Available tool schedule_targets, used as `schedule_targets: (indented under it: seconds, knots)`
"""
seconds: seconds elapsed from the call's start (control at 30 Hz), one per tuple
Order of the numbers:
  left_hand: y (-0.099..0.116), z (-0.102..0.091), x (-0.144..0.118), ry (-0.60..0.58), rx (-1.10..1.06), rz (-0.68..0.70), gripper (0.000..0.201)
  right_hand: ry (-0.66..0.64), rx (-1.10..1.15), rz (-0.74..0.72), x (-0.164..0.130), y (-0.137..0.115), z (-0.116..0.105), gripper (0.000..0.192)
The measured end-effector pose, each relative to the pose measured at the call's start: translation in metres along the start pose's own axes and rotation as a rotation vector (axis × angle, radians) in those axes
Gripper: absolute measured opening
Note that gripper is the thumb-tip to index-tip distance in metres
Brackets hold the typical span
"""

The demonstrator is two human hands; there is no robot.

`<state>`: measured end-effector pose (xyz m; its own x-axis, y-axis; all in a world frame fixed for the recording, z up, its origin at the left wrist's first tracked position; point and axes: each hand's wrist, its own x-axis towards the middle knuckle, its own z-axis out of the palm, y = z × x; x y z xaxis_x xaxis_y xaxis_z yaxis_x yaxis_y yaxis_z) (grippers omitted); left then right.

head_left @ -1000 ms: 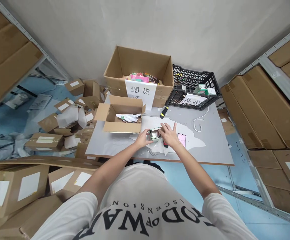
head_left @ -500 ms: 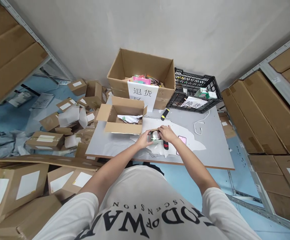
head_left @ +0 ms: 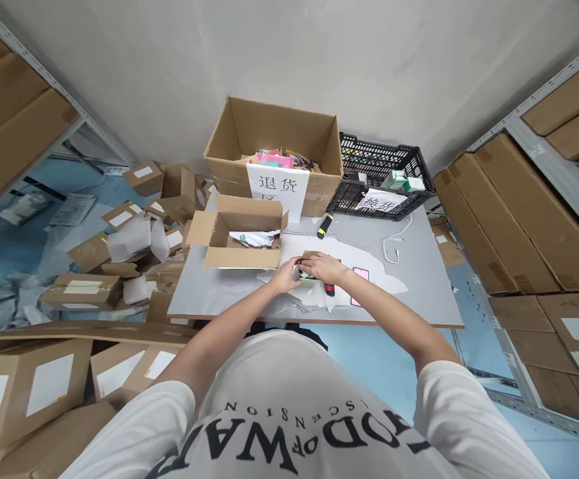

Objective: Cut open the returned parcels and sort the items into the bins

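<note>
A small box [head_left: 310,265] is gripped at table [head_left: 433,279] centre by both hands, left hand [head_left: 286,276] cupping its side, right hand [head_left: 322,267] laid over top. Looks like the flap's being closed; firm pressing probably needed next, near the open carton [head_left: 236,233].

My right hand [head_left: 322,267] has slid from three o'clock of the small shiny item [head_left: 299,272] to lie over its top, hiding its face. My left hand [head_left: 287,275] has closed tighter at nine o'clock.
</note>
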<state>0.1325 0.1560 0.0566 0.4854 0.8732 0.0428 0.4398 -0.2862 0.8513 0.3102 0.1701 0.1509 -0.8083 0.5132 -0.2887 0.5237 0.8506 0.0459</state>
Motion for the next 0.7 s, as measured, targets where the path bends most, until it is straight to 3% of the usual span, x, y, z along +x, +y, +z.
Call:
schedule_targets:
  seconds: [0.43, 0.7]
  knots:
    - [0.008, 0.000, -0.001, 0.041, 0.047, -0.040, 0.077, -0.114, -0.042, -0.090, 0.017, 0.004, -0.009, 0.037]
    - [0.012, -0.001, 0.002, 0.032, 0.084, -0.075, 0.067, -0.028, 0.100, -0.035, 0.001, 0.010, -0.053, 0.037]
